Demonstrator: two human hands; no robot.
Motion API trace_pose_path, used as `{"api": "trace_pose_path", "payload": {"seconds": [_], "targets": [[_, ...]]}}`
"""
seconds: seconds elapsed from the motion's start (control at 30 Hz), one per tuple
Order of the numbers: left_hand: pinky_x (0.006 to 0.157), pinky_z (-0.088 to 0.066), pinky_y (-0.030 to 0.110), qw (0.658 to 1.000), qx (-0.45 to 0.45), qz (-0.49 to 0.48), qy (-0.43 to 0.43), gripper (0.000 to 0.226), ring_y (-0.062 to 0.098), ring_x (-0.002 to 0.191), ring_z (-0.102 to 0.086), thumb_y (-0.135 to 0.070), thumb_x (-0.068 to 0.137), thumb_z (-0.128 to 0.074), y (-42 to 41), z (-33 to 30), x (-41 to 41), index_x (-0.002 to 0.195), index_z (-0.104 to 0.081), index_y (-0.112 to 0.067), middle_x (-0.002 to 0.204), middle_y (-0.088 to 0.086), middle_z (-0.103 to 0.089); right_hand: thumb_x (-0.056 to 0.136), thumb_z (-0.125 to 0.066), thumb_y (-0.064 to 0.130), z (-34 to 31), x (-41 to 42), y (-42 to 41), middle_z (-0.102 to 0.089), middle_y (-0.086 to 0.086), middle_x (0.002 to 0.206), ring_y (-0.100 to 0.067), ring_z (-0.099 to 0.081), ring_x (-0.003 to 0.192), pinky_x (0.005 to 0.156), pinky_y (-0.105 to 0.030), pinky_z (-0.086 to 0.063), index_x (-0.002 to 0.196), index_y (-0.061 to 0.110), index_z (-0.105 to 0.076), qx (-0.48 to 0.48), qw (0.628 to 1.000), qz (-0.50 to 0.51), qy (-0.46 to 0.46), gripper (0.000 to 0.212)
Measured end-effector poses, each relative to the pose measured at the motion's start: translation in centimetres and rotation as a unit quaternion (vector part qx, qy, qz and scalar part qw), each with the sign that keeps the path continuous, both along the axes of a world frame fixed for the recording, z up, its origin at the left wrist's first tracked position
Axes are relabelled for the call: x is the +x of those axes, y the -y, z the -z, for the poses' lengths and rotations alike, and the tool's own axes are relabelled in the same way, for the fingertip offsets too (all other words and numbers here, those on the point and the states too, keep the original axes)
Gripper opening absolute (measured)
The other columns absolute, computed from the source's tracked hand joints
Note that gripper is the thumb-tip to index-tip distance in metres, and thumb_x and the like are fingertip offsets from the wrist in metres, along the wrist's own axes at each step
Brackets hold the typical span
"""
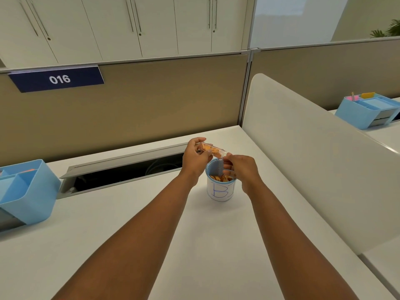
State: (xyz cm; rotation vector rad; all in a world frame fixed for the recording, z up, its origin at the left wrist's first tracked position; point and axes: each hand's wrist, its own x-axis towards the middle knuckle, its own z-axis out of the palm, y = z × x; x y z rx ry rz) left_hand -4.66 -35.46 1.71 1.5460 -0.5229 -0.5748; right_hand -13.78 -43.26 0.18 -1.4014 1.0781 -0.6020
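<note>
A light blue mesh cup [220,190] with a white label marked "B" stands on the white desk [129,224]. Small orange pieces lie inside it. My left hand [194,158] grips a clear plastic tube [213,149] holding more orange pieces, tilted with its lower end over the cup's rim. My right hand [241,166] is at the cup's right rim, its fingertips pinching the tube's lower end. What closes that end of the tube is hidden by my fingers.
A blue desk organizer [28,191] sits at the left edge. An open cable tray [125,169] runs along the back of the desk. A white divider panel [313,159] stands on the right, with another blue organizer [368,110] beyond it.
</note>
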Motion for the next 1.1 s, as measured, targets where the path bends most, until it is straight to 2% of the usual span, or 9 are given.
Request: {"api": "trace_pose_path", "payload": {"seconds": [0.2, 0.27, 0.37, 0.43, 0.57, 0.7, 0.9, 0.97, 1.1], "targets": [[0.086, -0.052, 0.034, 0.998, -0.032, -0.001, -0.047, 0.027, 0.03, 0.111, -0.057, 0.001, 0.087, -0.051, -0.7, -0.2, 0.3, 0.112, -0.053, -0.008, 0.123, 0.021, -0.056, 0.085, -0.056, 0.031, -0.3, 0.1, -0.4, -0.061, -0.005, 0.081, -0.016, -0.057, 0.078, 0.065, -0.024, -0.051, 0.092, 0.006, -0.064, 0.128, 0.985, -0.016, 0.111, 0.027], [0.085, -0.052, 0.033, 0.998, -0.033, 0.004, -0.043, 0.027, 0.03, 0.111, -0.057, 0.001, 0.087, -0.051, -0.8, -0.2, 0.3, 0.112, -0.053, -0.007, 0.123, 0.022, -0.056, 0.084, -0.055, 0.037, -0.4, 0.2, -0.5, -0.063, -0.006, 0.086, -0.019, -0.058, 0.085, 0.065, -0.026, -0.05, 0.085, 0.013, -0.061, 0.154, 0.979, -0.033, 0.127, 0.025], [0.087, -0.052, 0.034, 0.999, -0.026, 0.006, -0.035, 0.028, 0.03, 0.112, -0.056, 0.0, 0.087, -0.052, -0.8, -0.1, 0.3, 0.113, -0.053, -0.008, 0.124, 0.021, -0.055, 0.084, -0.053, 0.044, -0.5, 0.5, -0.4, -0.062, -0.009, 0.1, -0.024, -0.056, 0.099, 0.076, -0.032, -0.048, 0.079, 0.018, -0.061, 0.169, 0.976, -0.053, 0.126, 0.028], [0.09, -0.051, 0.036, 0.999, -0.023, 0.008, -0.033, 0.028, 0.031, 0.112, -0.057, 0.0, 0.087, -0.052, -0.8, -0.2, 0.4, 0.114, -0.053, -0.008, 0.123, 0.021, -0.056, 0.083, -0.054, 0.043, -0.5, 0.6, -0.4, -0.061, -0.011, 0.108, -0.026, -0.054, 0.105, 0.08, -0.034, -0.046, 0.083, 0.018, -0.061, 0.173, 0.975, -0.065, 0.125, 0.026], [0.091, -0.051, 0.037, 0.999, -0.018, 0.007, -0.027, 0.029, 0.031, 0.111, -0.057, 0.0, 0.087, -0.052, -0.7, -0.2, 0.4, 0.115, -0.053, -0.007, 0.121, 0.021, -0.058, 0.082, -0.06, 0.032, -0.1, 0.8, -0.3, -0.056, -0.012, 0.113, -0.027, -0.053, 0.103, 0.08, -0.032, -0.046, 0.104, 0.011, -0.052, 0.139, 0.983, -0.077, 0.089, 0.031], [0.092, -0.051, 0.04, 0.999, -0.015, 0.001, -0.037, 0.03, 0.031, 0.112, -0.057, -0.003, 0.087, -0.053, -0.7, -0.1, 0.4, 0.117, -0.053, -0.007, 0.122, 0.021, -0.057, 0.081, -0.061, 0.037, 0.0, 0.9, -0.1, -0.056, -0.008, 0.112, -0.023, -0.051, 0.099, 0.081, -0.031, -0.045, 0.116, 0.008, -0.052, 0.072, 0.993, -0.091, 0.036, 0.046], [0.094, -0.051, 0.042, 1.0, -0.002, 0.0, -0.024, 0.032, 0.032, 0.114, -0.055, -0.003, 0.087, -0.053, -0.6, 0.0, 0.4, 0.119, -0.052, -0.007, 0.126, 0.021, -0.055, 0.08, -0.062, 0.037, 0.2, 0.8, 0.3, -0.055, -0.007, 0.11, -0.025, -0.051, 0.101, 0.087, -0.034, -0.045, 0.111, 0.011, -0.055, 0.061, 0.992, -0.106, 0.024, 0.041], [0.094, -0.051, 0.042, 1.0, 0.001, 0.001, -0.018, 0.033, 0.032, 0.114, -0.055, -0.002, 0.087, -0.053, -0.6, 0.0, 0.4, 0.12, -0.051, -0.007, 0.127, 0.021, -0.054, 0.08, -0.062, 0.036, 0.1, 0.8, 0.3, -0.056, -0.008, 0.109, -0.026, -0.053, 0.101, 0.088, -0.035, -0.047, 0.101, 0.012, -0.058, 0.048, 0.993, -0.102, 0.02, 0.032], [0.09, -0.053, 0.039, 1.0, 0.006, -0.005, -0.005, 0.031, 0.031, 0.112, -0.057, -0.001, 0.087, -0.051, -0.6, -0.1, 0.5, 0.117, -0.053, -0.007, 0.125, 0.02, -0.055, 0.08, -0.064, 0.031, 0.0, 0.3, 0.7, -0.063, -0.013, 0.107, -0.023, -0.055, 0.091, 0.075, -0.029, -0.051, 0.093, 0.011, -0.065, -0.006, 0.995, -0.095, -0.005, 0.024]]}}
